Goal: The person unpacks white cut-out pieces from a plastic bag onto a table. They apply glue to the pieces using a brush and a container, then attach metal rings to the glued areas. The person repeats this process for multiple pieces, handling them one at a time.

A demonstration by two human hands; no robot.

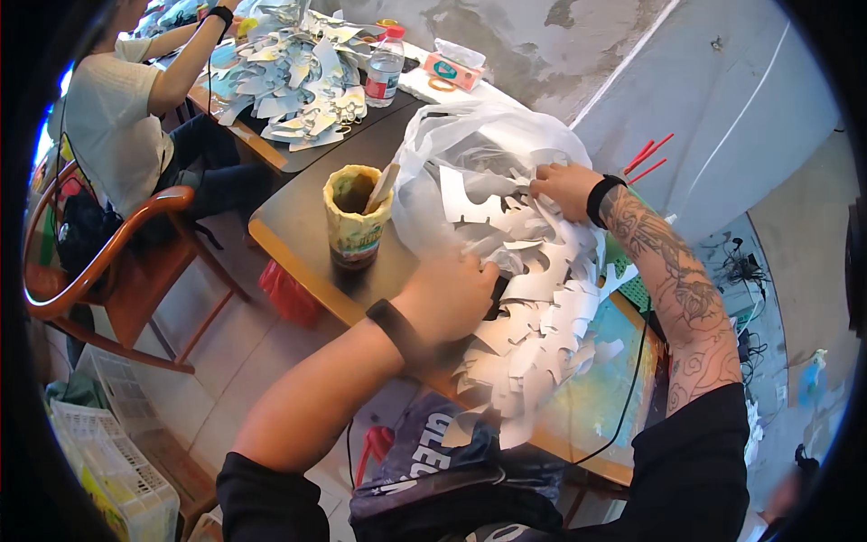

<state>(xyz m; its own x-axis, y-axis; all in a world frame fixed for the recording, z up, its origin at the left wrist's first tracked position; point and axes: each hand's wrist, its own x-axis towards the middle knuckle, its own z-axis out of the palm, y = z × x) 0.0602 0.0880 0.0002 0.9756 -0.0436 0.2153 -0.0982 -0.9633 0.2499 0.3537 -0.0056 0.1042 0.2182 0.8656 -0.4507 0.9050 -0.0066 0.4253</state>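
Note:
A heap of white cut-out pieces with curved, notched edges (533, 316) runs from a translucent white plastic bag (420, 194) toward me, down over the table's near edge. My left hand (452, 294) is closed at the heap's left side, where thin plastic film shows by the fingertips. A small black thing (496, 298) lies against that hand; its kind is unclear. Farther off, my right hand (564, 190) is bent over the bag's right part, its fingers closed on the plastic among the pieces. What lies under both hands is hidden. Each wrist wears a black band.
Left of the bag stands a yellow-crusted tub (357, 230) with a stick in it. Beyond are a water bottle (385, 68), a tissue box (454, 68) and another pile of cut pieces (302, 77). A co-worker (113, 117) sits at left. A black cable (628, 420) crosses the table's right side.

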